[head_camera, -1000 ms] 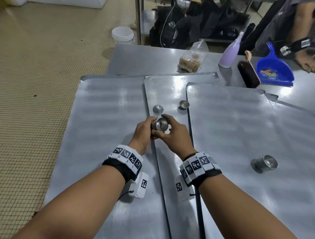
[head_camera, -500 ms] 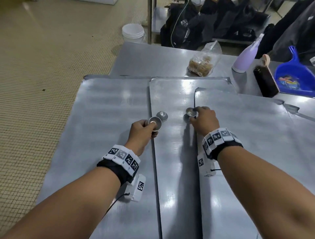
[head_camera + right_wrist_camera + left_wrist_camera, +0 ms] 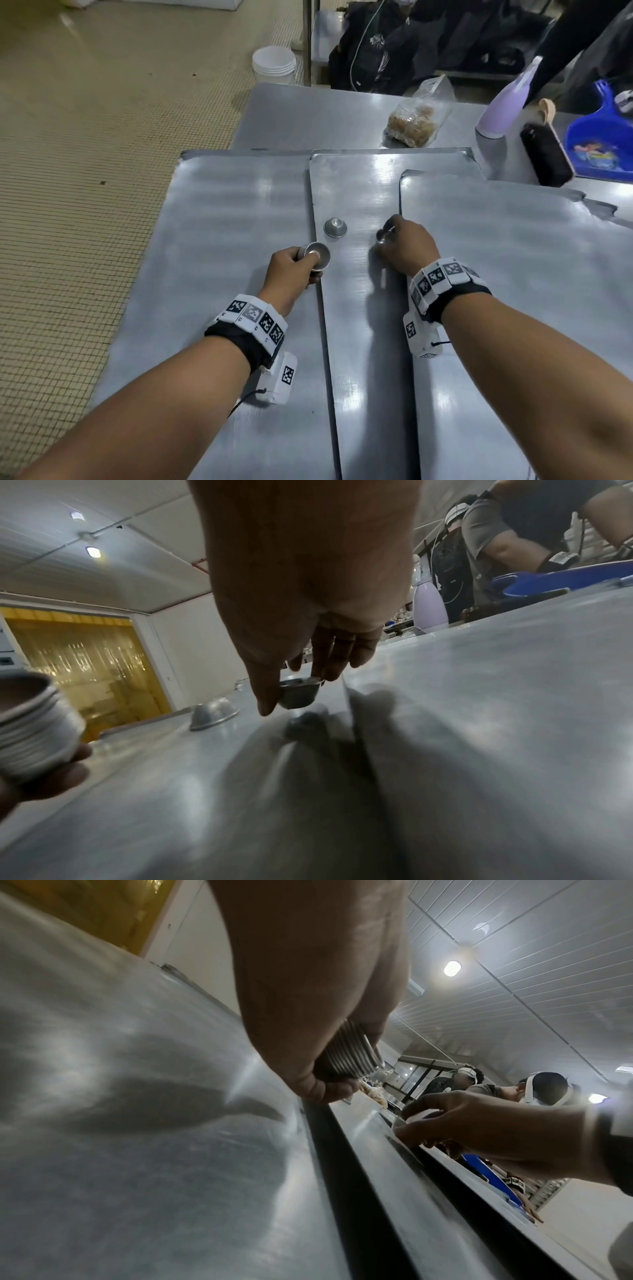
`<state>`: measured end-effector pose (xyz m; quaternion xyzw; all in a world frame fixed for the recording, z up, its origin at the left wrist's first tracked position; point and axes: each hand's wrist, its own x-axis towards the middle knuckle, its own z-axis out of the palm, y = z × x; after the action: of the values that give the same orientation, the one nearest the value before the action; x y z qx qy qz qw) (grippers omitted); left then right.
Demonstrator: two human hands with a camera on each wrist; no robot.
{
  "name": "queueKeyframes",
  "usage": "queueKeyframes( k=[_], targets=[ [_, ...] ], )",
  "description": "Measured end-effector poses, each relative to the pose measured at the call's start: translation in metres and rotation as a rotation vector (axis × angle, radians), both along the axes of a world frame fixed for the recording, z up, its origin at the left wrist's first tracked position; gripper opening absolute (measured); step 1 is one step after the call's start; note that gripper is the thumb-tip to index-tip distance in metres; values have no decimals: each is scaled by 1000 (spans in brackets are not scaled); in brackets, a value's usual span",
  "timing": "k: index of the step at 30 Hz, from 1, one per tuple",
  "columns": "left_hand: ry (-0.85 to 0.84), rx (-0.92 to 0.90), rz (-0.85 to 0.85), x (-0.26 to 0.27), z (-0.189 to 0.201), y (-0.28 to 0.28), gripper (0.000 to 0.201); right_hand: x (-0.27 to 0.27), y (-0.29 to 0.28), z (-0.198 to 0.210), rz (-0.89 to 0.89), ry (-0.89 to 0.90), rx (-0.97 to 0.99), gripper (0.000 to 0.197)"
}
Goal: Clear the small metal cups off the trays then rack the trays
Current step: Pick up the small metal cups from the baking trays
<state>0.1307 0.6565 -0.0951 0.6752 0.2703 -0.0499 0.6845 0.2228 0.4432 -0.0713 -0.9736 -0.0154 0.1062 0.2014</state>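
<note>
My left hand (image 3: 294, 267) grips a nested stack of small metal cups (image 3: 315, 255), seen as stacked rims (image 3: 352, 1056) in the left wrist view and at the left edge (image 3: 34, 723) of the right wrist view. My right hand (image 3: 399, 240) pinches one small metal cup (image 3: 299, 692) by its rim, just above the middle tray (image 3: 359, 342). Another cup (image 3: 335, 226) lies upside down on that tray between my hands. Three overlapping metal trays cover the table: the left tray (image 3: 212, 274), the middle one, and the right tray (image 3: 513, 291).
Behind the trays on the steel table (image 3: 308, 116) stand a bag of food (image 3: 412, 120), a lilac spray bottle (image 3: 507, 102), a dark brush (image 3: 544, 154) and a blue dustpan (image 3: 603, 144). White buckets (image 3: 274, 66) sit on the tiled floor. Other people work at the far right.
My hands parted: the left kept the cup stack, while the right reached to the far cup by the right tray's edge, took hold of it and drew it slightly nearer.
</note>
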Motion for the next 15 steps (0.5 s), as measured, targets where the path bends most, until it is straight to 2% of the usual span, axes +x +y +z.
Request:
queueKeyframes(
  k=[2, 7, 11, 15],
  targets=[
    [17, -15, 12, -6, 0, 1, 12, -19, 7, 4, 0, -1, 42, 54],
    [10, -115, 44, -25, 5, 10, 6, -74, 32, 16, 23, -89, 238, 53],
    [14, -266, 127, -32, 17, 18, 33, -113, 60, 31, 34, -153, 416, 51],
    [-20, -372, 109, -34, 26, 21, 46, -117, 90, 36, 97, -204, 402, 56]
  ],
)
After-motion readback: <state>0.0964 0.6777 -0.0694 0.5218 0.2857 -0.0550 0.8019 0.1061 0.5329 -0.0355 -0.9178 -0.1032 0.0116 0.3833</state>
